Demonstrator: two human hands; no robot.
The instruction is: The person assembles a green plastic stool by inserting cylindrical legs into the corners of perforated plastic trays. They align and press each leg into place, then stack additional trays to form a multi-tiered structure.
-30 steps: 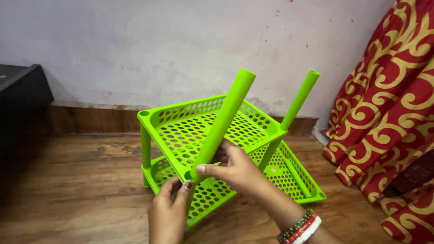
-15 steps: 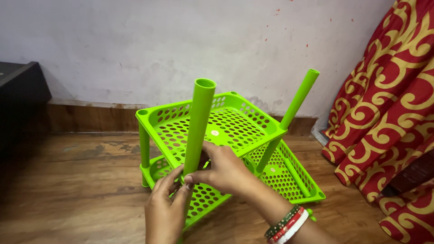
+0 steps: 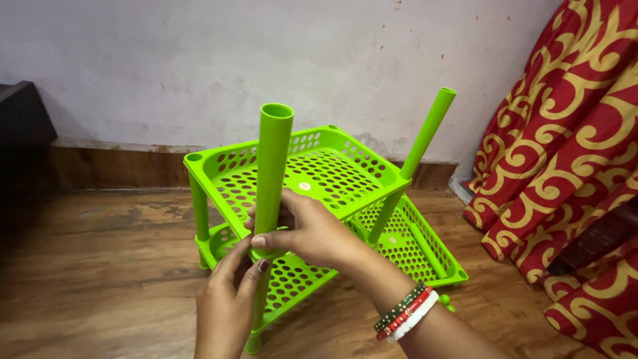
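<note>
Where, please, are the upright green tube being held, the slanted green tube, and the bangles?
upright green tube [image 3: 274, 159], head view, mid-shaft.
slanted green tube [image 3: 428, 129], head view, upper shaft.
bangles [image 3: 407, 313], head view, on the right wrist.

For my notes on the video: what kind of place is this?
Probably a room in a home: a wooden floor, a plain painted wall, and a red and gold curtain at the right.

Red-and-gold patterned curtain [image 3: 571, 159]; dark cabinet [image 3: 23, 123]; wooden floor [image 3: 93, 266]; whitish wall [image 3: 199, 60]
</note>
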